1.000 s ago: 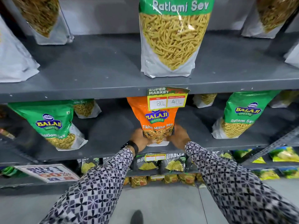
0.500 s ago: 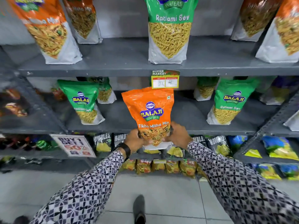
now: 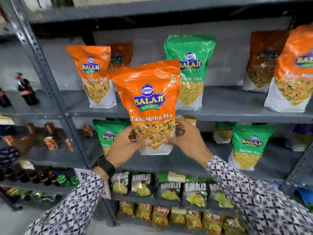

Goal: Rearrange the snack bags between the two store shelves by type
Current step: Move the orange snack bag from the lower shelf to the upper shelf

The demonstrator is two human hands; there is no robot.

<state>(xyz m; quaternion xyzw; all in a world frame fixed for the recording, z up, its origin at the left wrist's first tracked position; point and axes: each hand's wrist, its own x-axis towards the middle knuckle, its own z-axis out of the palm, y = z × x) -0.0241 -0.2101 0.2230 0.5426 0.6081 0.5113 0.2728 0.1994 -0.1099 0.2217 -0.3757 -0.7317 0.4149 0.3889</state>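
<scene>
Head view now takes in the upper shelf (image 3: 237, 114), where orange and green bags stand. The orange Tikha Mitha Mix bag (image 3: 149, 99) has risen from the lower shelf (image 3: 194, 165) to upper-shelf height, upright. Left hand (image 3: 125, 145) and right hand (image 3: 188, 138) still clasp its bottom corners.

This is a shop: grey metal shelving (image 3: 237, 116) carries rows of branded snack bags (image 3: 94, 75) facing outward, several of each kind. Price tags (image 3: 176, 178) are clipped to the shelf edges (print too blurred to read), and soft-drink bottles (image 3: 27, 92) stand at far left.
</scene>
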